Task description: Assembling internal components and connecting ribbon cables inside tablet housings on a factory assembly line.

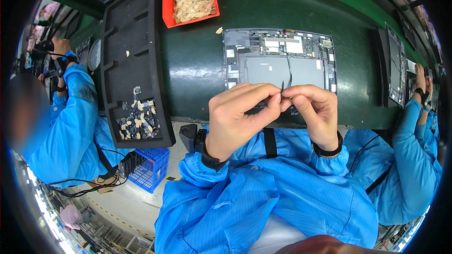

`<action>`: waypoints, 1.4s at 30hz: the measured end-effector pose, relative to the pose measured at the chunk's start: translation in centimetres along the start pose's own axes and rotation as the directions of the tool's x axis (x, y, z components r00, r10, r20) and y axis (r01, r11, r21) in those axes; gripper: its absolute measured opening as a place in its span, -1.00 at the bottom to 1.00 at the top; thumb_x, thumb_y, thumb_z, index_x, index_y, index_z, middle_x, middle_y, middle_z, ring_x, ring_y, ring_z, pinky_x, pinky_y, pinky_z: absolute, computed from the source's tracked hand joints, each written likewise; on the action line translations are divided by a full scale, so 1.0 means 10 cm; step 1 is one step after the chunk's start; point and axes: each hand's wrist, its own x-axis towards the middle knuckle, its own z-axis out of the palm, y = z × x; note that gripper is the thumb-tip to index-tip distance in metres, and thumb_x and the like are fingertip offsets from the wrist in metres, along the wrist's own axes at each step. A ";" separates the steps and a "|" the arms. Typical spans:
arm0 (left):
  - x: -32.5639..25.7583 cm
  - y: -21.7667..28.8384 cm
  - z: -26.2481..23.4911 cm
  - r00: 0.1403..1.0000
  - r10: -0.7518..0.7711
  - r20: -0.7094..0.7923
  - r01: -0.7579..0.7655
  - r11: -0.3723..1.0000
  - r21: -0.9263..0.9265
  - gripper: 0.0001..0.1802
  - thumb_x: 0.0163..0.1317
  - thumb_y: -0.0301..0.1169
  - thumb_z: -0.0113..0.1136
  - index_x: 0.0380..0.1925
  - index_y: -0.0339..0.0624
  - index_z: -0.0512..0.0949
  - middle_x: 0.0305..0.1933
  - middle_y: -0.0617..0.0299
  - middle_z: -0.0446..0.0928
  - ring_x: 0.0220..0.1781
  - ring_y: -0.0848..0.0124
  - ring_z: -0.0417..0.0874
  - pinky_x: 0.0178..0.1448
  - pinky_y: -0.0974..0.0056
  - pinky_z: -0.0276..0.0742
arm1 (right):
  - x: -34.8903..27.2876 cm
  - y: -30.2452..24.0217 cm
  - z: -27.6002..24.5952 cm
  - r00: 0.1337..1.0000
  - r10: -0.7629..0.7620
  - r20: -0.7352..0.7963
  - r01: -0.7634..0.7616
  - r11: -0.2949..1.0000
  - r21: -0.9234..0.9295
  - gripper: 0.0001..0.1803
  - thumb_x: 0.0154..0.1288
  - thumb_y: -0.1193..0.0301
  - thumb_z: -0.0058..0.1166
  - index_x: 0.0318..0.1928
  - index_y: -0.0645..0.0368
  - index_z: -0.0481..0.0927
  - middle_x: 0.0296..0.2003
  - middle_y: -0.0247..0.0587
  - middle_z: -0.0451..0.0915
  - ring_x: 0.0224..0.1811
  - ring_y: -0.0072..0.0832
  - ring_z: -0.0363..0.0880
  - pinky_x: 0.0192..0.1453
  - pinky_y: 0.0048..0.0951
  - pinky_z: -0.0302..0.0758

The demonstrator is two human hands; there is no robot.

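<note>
An opened tablet-like device (254, 68) with its circuit board and large grey battery panels exposed lies on the bench before me. A thin dark cable (290, 71) runs from its board down across the panels to my fingers. My left hand (245, 110) is closed, thumb and forefinger pinching at the device's near edge. Between the fingertips a narrow black pointed end (283, 85) sticks up; whether it belongs to the cable is unclear. My right hand (314, 108) is closed too, pinching the cable right beside the left fingertips. The fingers hide what lies beneath.
A black foam tray (134, 72) at left holds a heap of small dark parts and pale flakes (141, 122). Behind it stands a red bin (166, 9) of pale pieces. Co-workers in blue sit on both sides. A blue crate (153, 169) stands on the floor.
</note>
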 end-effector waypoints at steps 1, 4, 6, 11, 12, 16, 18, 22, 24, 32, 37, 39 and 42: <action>0.00 0.00 0.00 1.000 -0.001 -0.003 0.001 1.000 0.004 -0.87 0.18 -0.62 0.48 -0.25 -0.37 0.78 -0.29 0.05 0.80 -0.27 0.34 0.83 -0.13 0.34 0.68 | 0.00 0.01 0.00 1.000 0.000 0.004 0.000 1.000 0.002 -0.76 0.65 0.50 0.09 0.12 0.40 0.72 -0.12 -0.07 0.81 -0.02 -0.44 0.77 0.18 -0.40 0.65; 0.00 -0.03 0.01 0.997 0.075 -0.015 -0.073 0.994 0.079 -0.86 0.10 -0.56 0.53 -0.34 -0.23 0.72 -0.44 0.15 0.69 -0.43 0.23 0.74 -0.27 0.25 0.61 | -0.01 0.03 0.00 1.000 0.016 0.008 -0.016 1.000 -0.018 -0.76 0.65 0.51 0.09 0.11 0.40 0.72 -0.10 -0.06 0.80 -0.02 -0.43 0.77 0.18 -0.39 0.66; 0.02 -0.04 -0.01 0.995 0.098 -0.014 -0.097 0.990 0.103 -0.86 0.09 -0.57 0.52 -0.35 -0.22 0.72 -0.45 0.15 0.68 -0.43 0.24 0.74 -0.27 0.25 0.61 | 0.00 0.04 0.02 1.000 -0.003 0.010 0.003 1.000 -0.031 -0.75 0.67 0.46 0.07 0.09 0.40 0.70 -0.11 -0.06 0.81 -0.05 -0.46 0.78 0.10 -0.44 0.66; 0.35 -0.09 -0.25 0.986 0.021 -0.164 0.045 0.921 0.387 -0.89 0.16 -0.59 0.44 -0.30 -0.34 0.75 -0.38 0.26 0.77 -0.36 0.61 0.66 -0.24 0.42 0.54 | 0.07 0.01 -0.03 0.996 0.016 -0.089 0.004 0.976 0.219 -0.72 0.73 0.35 -0.01 0.07 0.31 0.66 -0.23 -0.11 0.79 -0.31 -0.59 0.71 -0.33 -0.59 0.50; 0.55 -0.15 -0.32 0.946 0.030 -0.322 0.036 0.980 0.196 -0.82 0.24 -0.54 0.44 -0.16 -0.36 0.80 -0.33 0.25 0.80 -0.31 0.66 0.63 -0.17 0.42 0.55 | 0.14 -0.03 -0.11 0.992 0.072 -0.099 -0.053 0.983 0.176 -0.73 0.73 0.37 -0.03 0.12 0.30 0.65 -0.25 -0.13 0.78 -0.38 -0.63 0.65 -0.37 -0.60 0.47; 0.88 -0.34 -0.34 0.862 0.369 -0.348 -0.127 0.821 0.557 -0.71 0.22 -0.49 0.52 -0.05 -0.29 0.79 0.06 0.02 0.76 0.01 0.21 0.75 0.10 0.19 0.62 | 0.33 -0.07 -0.21 0.986 0.130 -0.105 -0.130 0.992 0.009 -0.66 0.74 0.41 -0.07 0.31 0.32 0.58 -0.12 -0.12 0.75 -0.34 -0.67 0.59 -0.30 -0.61 0.56; 0.58 -0.19 -0.12 0.911 0.369 -0.183 -0.250 0.848 0.467 -0.73 0.08 -0.47 0.61 -0.17 -0.13 0.81 -0.03 0.17 0.75 0.10 0.16 0.72 0.16 0.14 0.59 | 0.30 -0.03 -0.16 0.982 0.137 -0.128 -0.140 0.990 -0.017 -0.64 0.74 0.41 -0.07 0.34 0.34 0.56 -0.05 -0.10 0.74 -0.27 -0.65 0.62 -0.24 -0.61 0.60; 0.18 -0.20 0.12 0.943 0.332 0.037 -0.319 0.862 0.394 -0.69 0.05 -0.42 0.61 -0.15 0.04 0.86 0.05 0.31 0.76 0.09 0.23 0.70 0.10 0.18 0.47 | 0.26 0.04 -0.07 0.977 0.210 -0.037 -0.205 0.973 0.110 -0.73 0.71 0.53 -0.08 0.24 0.42 0.54 0.12 -0.13 0.68 0.17 -0.48 0.70 0.33 -0.37 0.69; 0.12 -0.26 0.15 0.955 0.293 0.040 -0.284 0.875 0.393 -0.70 0.07 -0.41 0.60 -0.14 0.03 0.86 0.06 0.32 0.76 0.10 0.22 0.70 0.09 0.18 0.46 | 0.22 0.08 -0.07 0.974 0.227 -0.028 -0.223 0.970 0.093 -0.73 0.71 0.52 -0.07 0.24 0.41 0.55 0.11 -0.12 0.69 0.16 -0.47 0.70 0.33 -0.38 0.69; 0.06 -0.37 0.06 0.952 0.296 -0.075 -0.238 0.874 0.424 -0.70 0.05 -0.42 0.60 -0.15 0.02 0.88 0.00 0.35 0.78 0.02 0.30 0.69 0.04 0.24 0.42 | 0.21 0.01 -0.09 0.954 0.297 0.044 -0.295 0.954 -0.046 -0.71 0.66 0.47 0.09 0.23 0.36 0.60 -0.09 -0.15 0.79 -0.14 -0.55 0.74 0.00 -0.55 0.64; 0.03 -0.31 0.00 0.969 0.247 -0.019 -0.213 0.871 0.443 -0.71 0.06 -0.44 0.61 -0.16 -0.06 0.87 -0.20 0.36 0.81 -0.14 0.37 0.71 -0.01 0.26 0.41 | 0.20 0.07 -0.06 0.976 0.216 0.027 -0.213 0.972 -0.105 -0.73 0.63 0.50 0.12 0.19 0.38 0.65 -0.09 -0.11 0.80 -0.17 -0.53 0.77 -0.02 -0.50 0.68; 0.02 -0.30 -0.01 0.983 0.183 0.020 -0.179 0.930 0.320 -0.73 0.09 -0.46 0.59 -0.15 -0.14 0.86 -0.19 0.29 0.83 -0.16 0.38 0.74 -0.03 0.27 0.42 | 0.20 0.07 -0.07 0.984 0.180 0.010 -0.176 0.973 -0.146 -0.75 0.62 0.51 0.12 0.16 0.39 0.68 -0.11 -0.10 0.81 -0.17 -0.52 0.78 -0.02 -0.50 0.68; 0.00 -0.33 -0.05 0.981 0.187 0.058 -0.196 0.943 0.268 -0.73 0.11 -0.49 0.57 -0.14 -0.18 0.85 -0.17 0.24 0.84 -0.16 0.38 0.77 -0.05 0.28 0.42 | 0.20 0.02 -0.07 0.985 0.174 0.008 -0.167 0.954 -0.250 -0.78 0.58 0.56 0.14 0.09 0.41 0.72 -0.16 -0.11 0.82 -0.18 -0.50 0.80 -0.01 -0.48 0.70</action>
